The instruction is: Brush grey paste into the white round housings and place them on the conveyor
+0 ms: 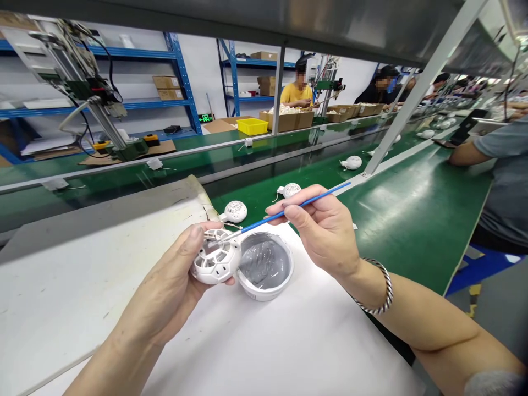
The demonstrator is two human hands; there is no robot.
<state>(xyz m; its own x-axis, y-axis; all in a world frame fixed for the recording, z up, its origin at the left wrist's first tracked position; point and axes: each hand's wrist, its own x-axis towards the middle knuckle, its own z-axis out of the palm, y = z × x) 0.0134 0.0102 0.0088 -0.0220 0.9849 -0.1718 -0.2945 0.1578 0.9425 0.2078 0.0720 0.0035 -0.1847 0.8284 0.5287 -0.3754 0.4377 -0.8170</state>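
Note:
A round white plastic housing with a honeycomb of openings is held in my left hand, thumb on its upper edge and fingers beneath. My right hand pinches a thin blue stick between thumb and fingers. The stick's pale tip reaches into the housing's openings near a small part with a printed label. Just right of the housing, a white tub of glossy grey paste stands on the white work surface.
Similar white housings lie beyond my hands, one near the tub and others along the green line. A slanted metal post rises at right. People sit across the line; another person is at right.

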